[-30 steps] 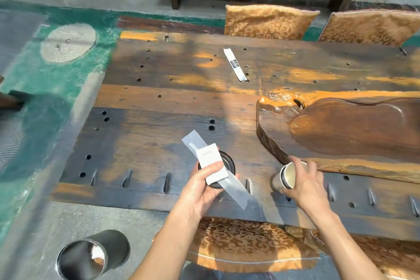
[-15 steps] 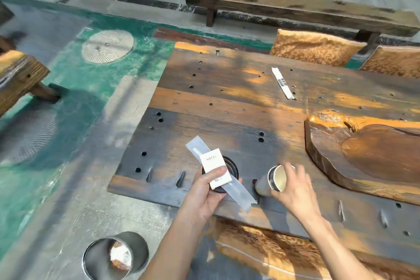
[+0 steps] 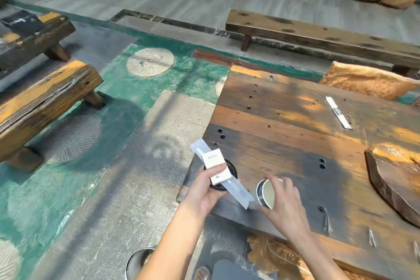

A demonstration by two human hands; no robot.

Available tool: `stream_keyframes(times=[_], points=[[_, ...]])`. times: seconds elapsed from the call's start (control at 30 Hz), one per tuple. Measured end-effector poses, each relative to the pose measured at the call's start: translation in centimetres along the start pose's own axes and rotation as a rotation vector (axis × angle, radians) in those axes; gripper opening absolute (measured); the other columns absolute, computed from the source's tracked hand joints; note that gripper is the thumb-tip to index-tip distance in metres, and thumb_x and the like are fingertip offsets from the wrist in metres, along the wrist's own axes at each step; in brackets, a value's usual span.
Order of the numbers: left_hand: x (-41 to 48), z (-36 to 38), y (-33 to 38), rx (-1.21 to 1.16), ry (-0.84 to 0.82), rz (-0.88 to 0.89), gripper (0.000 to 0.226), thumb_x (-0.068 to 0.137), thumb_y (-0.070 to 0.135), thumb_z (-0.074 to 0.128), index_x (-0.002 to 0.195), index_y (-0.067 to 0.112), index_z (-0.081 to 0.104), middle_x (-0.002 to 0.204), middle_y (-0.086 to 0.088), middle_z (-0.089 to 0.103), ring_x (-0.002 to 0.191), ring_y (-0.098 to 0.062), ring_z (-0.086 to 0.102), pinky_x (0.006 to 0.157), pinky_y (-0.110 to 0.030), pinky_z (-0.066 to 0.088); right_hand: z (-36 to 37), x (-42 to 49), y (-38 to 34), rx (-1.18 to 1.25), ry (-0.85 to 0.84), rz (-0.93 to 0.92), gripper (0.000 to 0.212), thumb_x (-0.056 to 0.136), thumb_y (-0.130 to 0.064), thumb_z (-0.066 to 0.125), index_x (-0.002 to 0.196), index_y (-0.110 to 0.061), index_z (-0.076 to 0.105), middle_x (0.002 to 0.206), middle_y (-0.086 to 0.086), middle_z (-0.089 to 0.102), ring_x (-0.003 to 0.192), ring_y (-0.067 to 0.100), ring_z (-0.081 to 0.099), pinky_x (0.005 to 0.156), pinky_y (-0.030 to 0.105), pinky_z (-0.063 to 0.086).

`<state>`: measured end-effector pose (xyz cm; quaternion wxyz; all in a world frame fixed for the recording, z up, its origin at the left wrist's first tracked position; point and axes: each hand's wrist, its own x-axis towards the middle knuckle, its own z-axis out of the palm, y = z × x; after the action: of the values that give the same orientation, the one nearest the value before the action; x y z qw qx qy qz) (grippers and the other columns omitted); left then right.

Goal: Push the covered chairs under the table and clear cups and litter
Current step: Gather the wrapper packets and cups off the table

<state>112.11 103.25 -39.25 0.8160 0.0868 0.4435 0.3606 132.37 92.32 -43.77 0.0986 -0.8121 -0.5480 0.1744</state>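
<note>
Our left hand [image 3: 205, 191] is clamping a white box [image 3: 217, 168] and a clear sleeve [image 3: 234, 188] against a black cup [image 3: 230, 171], thumb pressed across the box. Our right hand [image 3: 287, 207] is wrapping its fingers round a paper cup [image 3: 267, 193], tilted with its mouth facing left. Both loads are hovering over the near left corner of the table [image 3: 295, 143].

We are judging the step as carrying this litter to the bin [image 3: 137, 262], whose rim is showing on the floor below our left forearm. To do it well, we are advising a firm thumb on the box, since the sleeve is sticking out loose at both ends and could slip. Whether the paper cup is holding liquid we cannot tell; keeping it level is prudent.

One wrapper [image 3: 338, 116] is lying far across the table, still to collect. A wooden tray [image 3: 395, 186] is occupying the right side. A covered chair [image 3: 279, 254] is sitting just beside the near edge, another [image 3: 366, 83] at the far edge. Benches [image 3: 45, 100] are standing well apart, leaving the path to the bin unobstructed.
</note>
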Motion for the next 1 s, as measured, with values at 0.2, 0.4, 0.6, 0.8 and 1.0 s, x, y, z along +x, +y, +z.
stream_keyframes(times=[0.2, 0.4, 0.6, 0.8, 1.0], points=[[2.9, -1.1, 4.4, 0.002, -0.031, -0.023, 0.051, 0.070, -0.008, 0.075, 0.115, 0.007, 0.059, 0.082, -0.015, 0.068, 0.076, -0.030, 0.071, 0.072, -0.059, 0.060, 0.4, 4.0, -3.5, 0.023, 0.019, 0.013, 0.077, 0.076, -0.041, 0.082, 0.136, -0.048, 0.034, 0.125, -0.007, 0.034, 0.113, 0.027, 0.044, 0.065, 0.037, 0.047], [6.4, -0.2, 9.9, 0.042, -0.019, -0.016, 0.051, 0.067, -0.007, 0.077, 0.114, 0.005, 0.061, 0.080, -0.016, 0.067, 0.073, -0.031, 0.070, 0.072, -0.058, 0.060, 1.8, 10.3, -6.5, 0.025, -0.029, 0.068, 0.082, 0.075, -0.044, 0.082, 0.140, -0.045, 0.033, 0.131, -0.005, 0.035, 0.111, 0.025, 0.044, 0.073, 0.034, 0.040], [10.2, 2.2, 15.0, 0.107, -0.095, -0.019, 0.047, 0.069, -0.006, 0.076, 0.112, 0.005, 0.060, 0.077, -0.016, 0.067, 0.072, -0.030, 0.069, 0.071, -0.058, 0.061, 1.7, 15.6, -10.0, 0.059, -0.009, 0.120, 0.083, 0.074, -0.045, 0.082, 0.143, -0.041, 0.035, 0.131, -0.002, 0.037, 0.110, 0.027, 0.046, 0.080, 0.038, 0.049], [15.1, 4.0, 18.5, 0.185, -0.164, -0.100, 0.040, 0.072, -0.007, 0.075, 0.107, 0.003, 0.060, 0.076, -0.015, 0.066, 0.068, -0.030, 0.070, 0.070, -0.055, 0.060, 1.4, 18.5, -11.7, 0.111, 0.047, 0.222, 0.082, 0.074, -0.049, 0.081, 0.141, -0.042, 0.034, 0.130, -0.001, 0.037, 0.110, 0.028, 0.046, 0.080, 0.040, 0.050], [20.6, 5.8, 23.0, 0.379, -0.276, -0.244, 0.043, 0.070, -0.005, 0.076, 0.109, 0.003, 0.061, 0.076, -0.015, 0.071, 0.070, -0.031, 0.073, 0.067, -0.051, 0.061, 1.7, 20.5, -15.3, 0.113, 0.154, 0.451, 0.081, 0.077, -0.054, 0.076, 0.145, -0.039, 0.035, 0.134, 0.000, 0.038, 0.117, 0.028, 0.045, 0.080, 0.039, 0.052]])
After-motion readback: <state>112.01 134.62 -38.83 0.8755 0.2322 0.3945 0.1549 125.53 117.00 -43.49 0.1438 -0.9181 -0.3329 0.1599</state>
